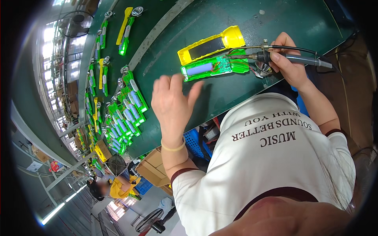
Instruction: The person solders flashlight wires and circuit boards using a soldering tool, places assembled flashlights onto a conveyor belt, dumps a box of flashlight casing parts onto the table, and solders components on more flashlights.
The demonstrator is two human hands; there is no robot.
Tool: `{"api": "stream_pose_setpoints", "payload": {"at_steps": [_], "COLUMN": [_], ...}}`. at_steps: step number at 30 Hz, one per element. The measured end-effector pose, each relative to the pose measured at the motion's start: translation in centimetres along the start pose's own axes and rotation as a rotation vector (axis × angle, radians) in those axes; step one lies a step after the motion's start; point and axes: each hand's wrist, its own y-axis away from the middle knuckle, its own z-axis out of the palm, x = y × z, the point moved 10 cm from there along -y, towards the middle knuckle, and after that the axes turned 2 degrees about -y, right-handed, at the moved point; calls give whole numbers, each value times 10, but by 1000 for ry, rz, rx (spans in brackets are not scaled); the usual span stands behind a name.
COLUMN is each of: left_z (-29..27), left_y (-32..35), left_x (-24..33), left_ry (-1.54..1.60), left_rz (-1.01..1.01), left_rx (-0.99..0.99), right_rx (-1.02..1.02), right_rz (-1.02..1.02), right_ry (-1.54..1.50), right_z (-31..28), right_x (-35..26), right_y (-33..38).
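pinching the soldering iron (293, 59) like a pen, the right hand (289, 61) aims its tip at the open green torch half (214, 67) lying flat on the bench (236, 19), wiring up; left hand (172, 106) hovers spread, empty.

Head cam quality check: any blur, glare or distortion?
Head view: heavy fisheye bending, with the green table edge curved and a black vignette at the rim; windows at upper left blown out; left hand slightly motion-blurred; right hand and soldering iron sharp.
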Motion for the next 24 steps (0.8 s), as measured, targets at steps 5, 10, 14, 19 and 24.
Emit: {"api": "stream_pose_setpoints", "payload": {"at_steps": [5, 10, 14, 19, 24], "left_z": [19, 13, 0, -26, 12], "left_y": [3, -9, 0, 20, 31], "left_x": [14, 32, 29, -37, -38], "left_ry": [807, 522, 616, 619, 270], "left_rz": [-12, 327, 396, 204, 237], "left_rx": [-153, 215, 291, 475, 186], "right_rx": [-11, -35, -32, 15, -3], "right_rz": [8, -2, 9, -38, 9], "right_ry": [-52, -25, -36, -69, -65], "right_z": [4, 6, 4, -6, -7], "right_x": [-1, -8, -6, -9, -4], "right_y": [0, 7, 4, 4, 4]}}
